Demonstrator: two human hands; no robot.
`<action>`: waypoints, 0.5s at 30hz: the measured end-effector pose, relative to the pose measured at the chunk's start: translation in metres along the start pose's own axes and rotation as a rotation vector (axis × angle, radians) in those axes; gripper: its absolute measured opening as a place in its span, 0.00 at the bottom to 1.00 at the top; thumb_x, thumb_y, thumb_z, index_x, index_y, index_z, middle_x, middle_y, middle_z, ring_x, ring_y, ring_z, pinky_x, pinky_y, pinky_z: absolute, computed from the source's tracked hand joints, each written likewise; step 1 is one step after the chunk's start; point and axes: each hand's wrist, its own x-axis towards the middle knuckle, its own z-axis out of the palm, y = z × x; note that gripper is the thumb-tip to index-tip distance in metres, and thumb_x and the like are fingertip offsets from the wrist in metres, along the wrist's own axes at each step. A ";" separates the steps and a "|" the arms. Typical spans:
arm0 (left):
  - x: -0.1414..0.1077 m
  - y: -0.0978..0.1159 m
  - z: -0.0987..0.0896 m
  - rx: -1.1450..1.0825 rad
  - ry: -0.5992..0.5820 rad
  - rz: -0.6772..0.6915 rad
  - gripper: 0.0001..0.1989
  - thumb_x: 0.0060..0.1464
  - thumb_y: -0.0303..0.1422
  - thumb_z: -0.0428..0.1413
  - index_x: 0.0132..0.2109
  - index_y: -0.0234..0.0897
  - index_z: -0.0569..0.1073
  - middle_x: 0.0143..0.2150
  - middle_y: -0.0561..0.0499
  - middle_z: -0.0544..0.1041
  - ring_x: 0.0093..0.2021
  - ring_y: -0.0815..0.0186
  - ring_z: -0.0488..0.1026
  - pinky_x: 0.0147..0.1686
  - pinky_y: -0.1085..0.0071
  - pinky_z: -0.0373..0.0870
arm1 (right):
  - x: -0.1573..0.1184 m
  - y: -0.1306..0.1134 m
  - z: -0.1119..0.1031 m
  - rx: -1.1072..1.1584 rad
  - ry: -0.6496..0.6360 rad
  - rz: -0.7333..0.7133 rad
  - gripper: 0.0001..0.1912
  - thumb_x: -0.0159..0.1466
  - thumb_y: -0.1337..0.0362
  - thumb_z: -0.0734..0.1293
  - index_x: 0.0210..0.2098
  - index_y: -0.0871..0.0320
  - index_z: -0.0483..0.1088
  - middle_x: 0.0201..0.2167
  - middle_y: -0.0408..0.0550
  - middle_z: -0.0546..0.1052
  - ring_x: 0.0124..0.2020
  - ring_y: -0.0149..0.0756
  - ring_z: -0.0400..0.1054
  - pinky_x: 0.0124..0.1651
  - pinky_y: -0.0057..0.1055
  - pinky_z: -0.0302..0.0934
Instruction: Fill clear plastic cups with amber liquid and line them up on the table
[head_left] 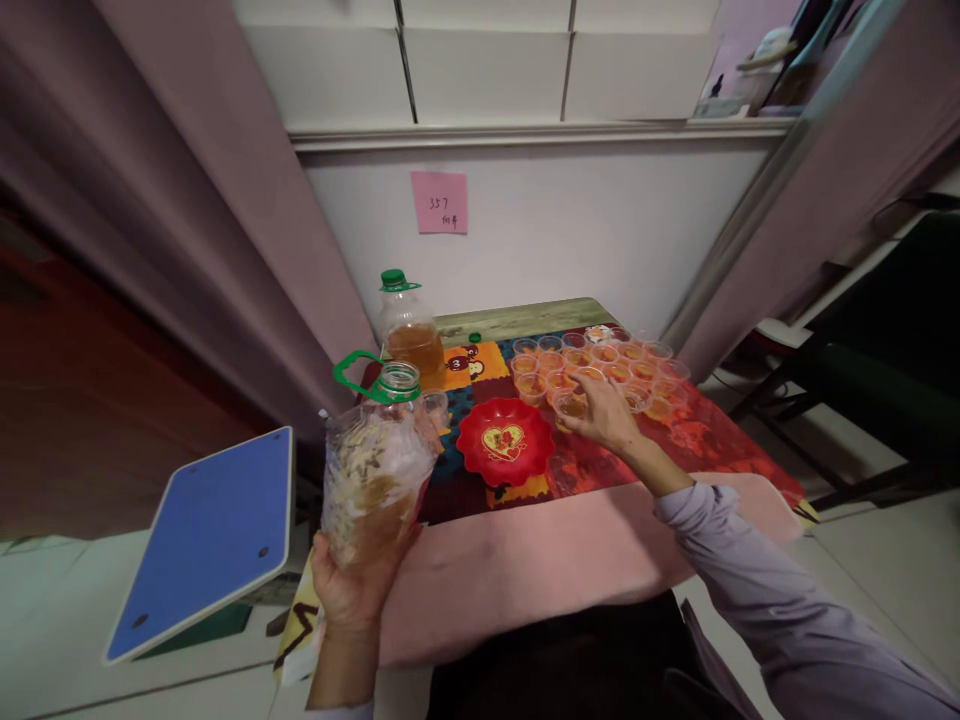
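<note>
My left hand [352, 585] is wrapped round the lower part of a large clear plastic jug [379, 490]. This jug has no cap, a green carrying ring, and amber liquid low inside. At the near edge of a group of clear plastic cups [615, 370], my right hand [604, 412] has its thumb and fingers closed at one cup [571, 404] with liquid in it. Between the hands sits a red scalloped dish [506, 445] with a heart design. Behind the held jug stands a second, capped jug [416, 350], partly filled with amber liquid.
A loose green cap [475, 337] lies near the back of the table, which has a colourful cloth [570, 470]. One cup [436, 408] stands beside the jugs. A pink cloth [525, 550] covers the near edge. A blue board [214, 535] is at left, a dark chair [892, 330] at right.
</note>
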 end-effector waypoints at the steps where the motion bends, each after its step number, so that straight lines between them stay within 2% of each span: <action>1: 0.000 0.000 0.001 0.017 0.023 0.009 0.37 0.59 0.66 0.52 0.66 0.54 0.77 0.60 0.45 0.85 0.61 0.40 0.81 0.52 0.35 0.82 | -0.001 0.005 0.005 -0.020 -0.006 0.000 0.41 0.62 0.49 0.73 0.69 0.62 0.67 0.58 0.67 0.81 0.62 0.62 0.74 0.73 0.65 0.50; 5: -0.002 0.000 0.004 0.061 0.092 0.033 0.37 0.59 0.65 0.52 0.67 0.53 0.75 0.61 0.46 0.84 0.65 0.39 0.78 0.57 0.33 0.78 | -0.003 0.016 0.020 -0.058 -0.033 -0.004 0.41 0.62 0.49 0.72 0.69 0.62 0.67 0.60 0.66 0.81 0.64 0.61 0.72 0.76 0.66 0.45; 9: -0.001 0.000 0.003 0.077 0.069 0.037 0.38 0.59 0.64 0.51 0.67 0.51 0.76 0.60 0.44 0.84 0.67 0.37 0.75 0.57 0.31 0.77 | -0.007 0.021 0.028 -0.097 -0.054 0.014 0.39 0.64 0.47 0.71 0.69 0.62 0.68 0.61 0.68 0.80 0.67 0.63 0.70 0.76 0.68 0.42; 12: -0.001 -0.001 0.002 0.087 0.055 0.049 0.38 0.59 0.64 0.52 0.67 0.48 0.76 0.60 0.43 0.84 0.69 0.36 0.73 0.56 0.31 0.78 | -0.011 0.022 0.025 -0.118 -0.054 0.004 0.37 0.66 0.47 0.70 0.68 0.62 0.69 0.63 0.68 0.78 0.70 0.65 0.66 0.77 0.69 0.40; 15: -0.003 -0.002 0.005 0.088 0.053 0.070 0.35 0.61 0.64 0.51 0.63 0.48 0.79 0.59 0.44 0.85 0.67 0.35 0.74 0.54 0.33 0.80 | -0.010 0.012 0.013 -0.108 0.012 -0.034 0.35 0.67 0.48 0.71 0.67 0.61 0.71 0.65 0.68 0.77 0.72 0.66 0.63 0.76 0.71 0.39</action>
